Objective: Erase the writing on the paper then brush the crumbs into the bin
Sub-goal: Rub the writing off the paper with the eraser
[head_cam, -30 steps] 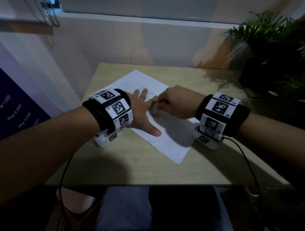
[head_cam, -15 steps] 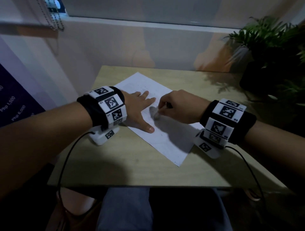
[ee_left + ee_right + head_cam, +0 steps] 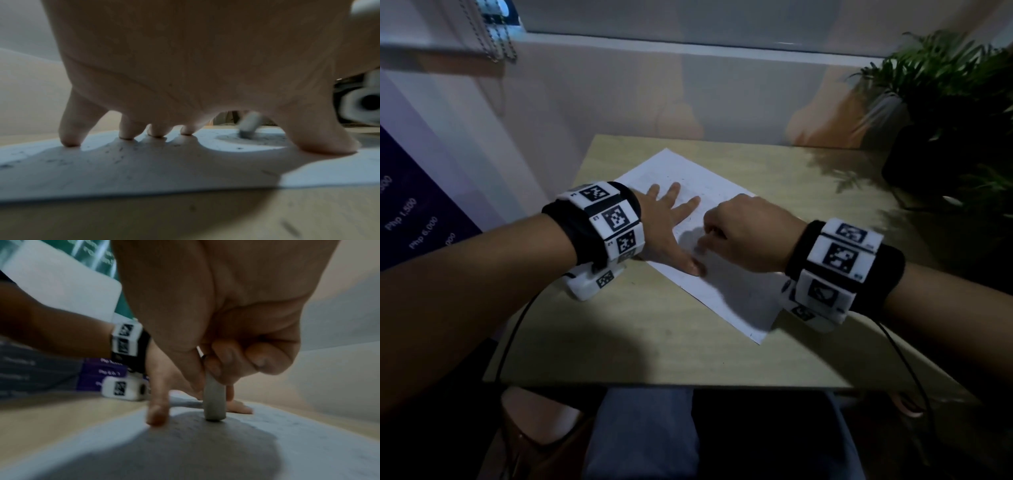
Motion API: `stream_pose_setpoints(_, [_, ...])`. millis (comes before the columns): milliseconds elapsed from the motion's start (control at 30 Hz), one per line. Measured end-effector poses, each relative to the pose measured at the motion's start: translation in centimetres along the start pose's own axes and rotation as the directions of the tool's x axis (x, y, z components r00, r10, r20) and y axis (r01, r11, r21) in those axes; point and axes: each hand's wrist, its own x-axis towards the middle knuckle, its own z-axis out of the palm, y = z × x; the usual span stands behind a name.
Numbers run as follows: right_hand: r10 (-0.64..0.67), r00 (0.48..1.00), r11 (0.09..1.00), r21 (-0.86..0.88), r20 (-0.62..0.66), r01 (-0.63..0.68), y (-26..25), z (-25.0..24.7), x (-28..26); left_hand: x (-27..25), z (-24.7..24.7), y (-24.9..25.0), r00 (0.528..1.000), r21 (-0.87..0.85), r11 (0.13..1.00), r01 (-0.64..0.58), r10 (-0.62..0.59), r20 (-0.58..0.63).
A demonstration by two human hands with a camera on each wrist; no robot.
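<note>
Worktop [image 3: 661, 329] supports paper [image 3: 722, 294], pinned by flat left hand [image 3: 671, 226]; eraser [image 3: 214, 400], pinched in right hand [image 3: 750, 233], is best rubbed lightly.

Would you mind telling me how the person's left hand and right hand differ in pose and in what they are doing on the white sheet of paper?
The left hand lies spread, fingertips pressing the white sheet of paper flat; the right hand is curled. The left hand holds nothing; the right hand pinches a pale grey stick eraser upright, its tip on the sheet. Both are over the same sheet, each wearing a black marker-tagged wristband.
</note>
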Motion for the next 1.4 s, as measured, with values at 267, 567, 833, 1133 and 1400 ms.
stream_pose_setpoints(267, [0.139,0.988,0.984,-0.104,-0.070,-0.145,2.1,-0.2,1.0,-0.2,-0.2,0.0,1.000,-0.018,1.000,-0.002,0.003,0.021])
stream_pose_setpoints(567, [0.168,0.985,0.986,0.004,-0.042,-0.168,2.8,-0.7,1.5,0.1,0.2,-0.1,1.000,0.003,1.000,-0.002,0.002,-0.016])
stream_pose_setpoints(833, [0.031,1.000,0.994,0.101,0.003,-0.031,1.0,0.0,1.1,0.2,0.2,-0.2,1.000,-0.003,1.000,0.003,-0.003,-0.018])
stream_pose_setpoints(1133, [-0.038,0.999,0.996,0.084,0.004,0.037,0.1,0.5,0.5,0.2,0.1,-0.1,1.000,0.004,1.000,0.002,-0.002,-0.010])
stream_pose_setpoints(1400, [0.028,0.999,1.000,-0.001,-0.030,-0.028,1.1,0.1,1.0,0.4,0.4,-0.2,1.000,-0.001,1.000,-0.002,0.002,-0.023])
